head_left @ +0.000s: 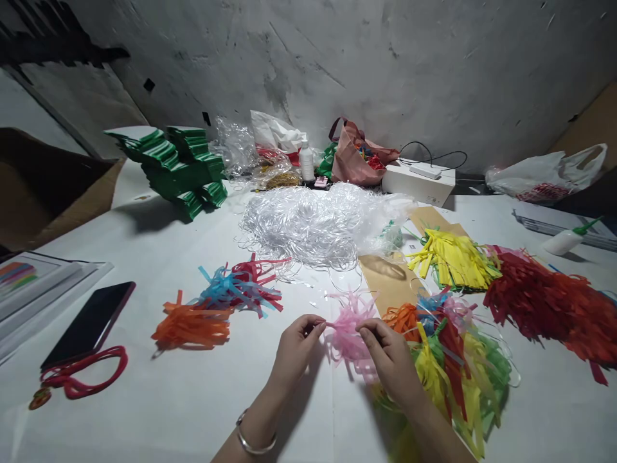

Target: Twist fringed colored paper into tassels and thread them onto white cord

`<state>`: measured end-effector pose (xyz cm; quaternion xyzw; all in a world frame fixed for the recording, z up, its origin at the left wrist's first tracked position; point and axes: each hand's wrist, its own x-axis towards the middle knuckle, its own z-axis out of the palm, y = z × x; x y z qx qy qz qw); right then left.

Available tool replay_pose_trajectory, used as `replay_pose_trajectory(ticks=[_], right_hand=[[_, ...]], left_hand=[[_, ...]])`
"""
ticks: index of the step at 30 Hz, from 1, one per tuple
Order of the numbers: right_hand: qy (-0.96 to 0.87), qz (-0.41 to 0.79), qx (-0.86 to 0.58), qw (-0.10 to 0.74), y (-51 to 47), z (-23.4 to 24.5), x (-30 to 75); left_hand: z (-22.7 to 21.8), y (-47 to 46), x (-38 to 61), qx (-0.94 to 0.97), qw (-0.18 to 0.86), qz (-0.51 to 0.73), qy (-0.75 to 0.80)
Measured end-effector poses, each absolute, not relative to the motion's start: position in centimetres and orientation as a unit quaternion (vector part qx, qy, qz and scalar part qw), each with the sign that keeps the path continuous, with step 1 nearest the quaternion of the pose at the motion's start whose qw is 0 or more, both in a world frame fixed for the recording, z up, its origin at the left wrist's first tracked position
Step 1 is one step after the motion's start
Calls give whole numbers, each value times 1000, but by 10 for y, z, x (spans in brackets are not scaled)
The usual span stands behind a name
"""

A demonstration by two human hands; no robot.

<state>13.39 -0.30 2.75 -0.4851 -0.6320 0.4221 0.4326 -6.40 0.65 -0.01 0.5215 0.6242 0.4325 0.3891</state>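
A pink paper tassel (351,325) hangs between my two hands over the white table (270,399). My left hand (303,344) pinches the narrow twisted end of it. On the other side my right hand (385,350), thumb and finger together, grips its fringe. Right beside my right hand lies a pile of multicoloured tassels (457,366) in yellow, green, red, orange and blue. To the left are an orange tassel (195,326), a light blue tassel (226,287) and a dark pink tassel (258,276). A bundle of white string (308,222) spreads out beyond my hands.
Yellow tassels (450,260) and red tassels (535,296) lie to the right, near a glue bottle (566,241). A phone (89,325) with a red cord (96,379) lies left. Green stacked pieces (178,170), a pink bag (359,157) and a white box (417,183) stand behind.
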Motion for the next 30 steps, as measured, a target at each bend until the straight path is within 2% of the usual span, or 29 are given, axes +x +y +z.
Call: replay_pose_trajectory(ticks=[4,9,11,15,17,23,27,30], right_hand=[[-623,398,-489,462,-5,33,135],[-751,352,-384,405,-16,50,125],[-746,392,-368,393,-19,53,118],[-646,544,-363,394,-21,48,112],[-612,572,-381,391,-21,42,115],[-525,503,-480,491,-25,40,124],[-614,443,-458,466,-36,50,118],[-642,427,-448,453,-40,54,115]], left_hand=[[21,-10,-68,544,400,485,556],[45,-34,-65,571,423,545,446],[48,-39,-61,575,444,546,417],[46,-43,-56,579,492,507,408],[43,-45,-55,566,484,508,432],[39,-58,-44,568,388,515,512],[39,-64,-32,601,335,510,517],[39,-66,-29,601,369,487,515]])
